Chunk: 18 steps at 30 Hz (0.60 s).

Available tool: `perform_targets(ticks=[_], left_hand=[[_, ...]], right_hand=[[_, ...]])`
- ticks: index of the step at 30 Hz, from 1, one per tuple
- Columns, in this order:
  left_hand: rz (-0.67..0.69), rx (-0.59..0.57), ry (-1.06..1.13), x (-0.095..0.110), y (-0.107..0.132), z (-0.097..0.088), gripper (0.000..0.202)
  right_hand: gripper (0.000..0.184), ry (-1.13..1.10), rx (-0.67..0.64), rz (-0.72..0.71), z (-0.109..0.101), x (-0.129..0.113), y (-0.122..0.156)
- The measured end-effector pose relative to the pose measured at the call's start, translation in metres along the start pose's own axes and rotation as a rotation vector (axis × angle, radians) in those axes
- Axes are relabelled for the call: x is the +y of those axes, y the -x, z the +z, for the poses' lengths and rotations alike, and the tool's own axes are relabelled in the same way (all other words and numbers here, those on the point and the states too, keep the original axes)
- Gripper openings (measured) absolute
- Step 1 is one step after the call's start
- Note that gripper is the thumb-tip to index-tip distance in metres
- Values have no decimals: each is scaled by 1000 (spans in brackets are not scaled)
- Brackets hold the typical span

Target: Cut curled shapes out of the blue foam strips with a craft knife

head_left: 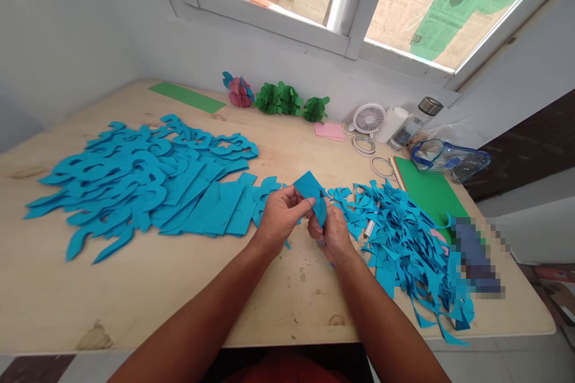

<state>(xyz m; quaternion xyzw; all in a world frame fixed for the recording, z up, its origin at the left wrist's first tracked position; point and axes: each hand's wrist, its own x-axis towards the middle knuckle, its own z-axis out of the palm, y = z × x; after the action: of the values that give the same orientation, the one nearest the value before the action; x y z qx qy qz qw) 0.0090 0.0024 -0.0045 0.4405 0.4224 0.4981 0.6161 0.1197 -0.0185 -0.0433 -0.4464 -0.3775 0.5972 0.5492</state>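
My left hand (283, 212) pinches a folded piece of blue paper (309, 182) between thumb and fingers, above the middle of the table. My right hand (333, 228) is closed right beside it, against the paper's lower right edge. A small dark and pale bit shows beneath the right fingers, but what they grip is mostly hidden. Left of my hands lie overlapping blue folded rectangles (215, 209). Beyond them spreads a pile of blue cut-out curvy shapes (121, 173). To the right is a heap of blue paper scraps (399, 233), with a white marker (369, 227) among them.
Green paper sheets (431, 191) and a pixelated dark object (476, 254) lie at the right. Along the wall stand green paper ornaments (278, 99), a pink one (240, 93), a small fan (369, 118) and a bottle (415, 122). Tape rolls (363, 145) lie nearby.
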Motion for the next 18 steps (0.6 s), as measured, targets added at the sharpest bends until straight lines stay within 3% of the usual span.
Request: perform_targets(ticks=[18], left_hand=[[9, -18, 10, -3, -1, -1, 15]], right_hand=[[55, -28, 22, -2, 3, 1, 1]])
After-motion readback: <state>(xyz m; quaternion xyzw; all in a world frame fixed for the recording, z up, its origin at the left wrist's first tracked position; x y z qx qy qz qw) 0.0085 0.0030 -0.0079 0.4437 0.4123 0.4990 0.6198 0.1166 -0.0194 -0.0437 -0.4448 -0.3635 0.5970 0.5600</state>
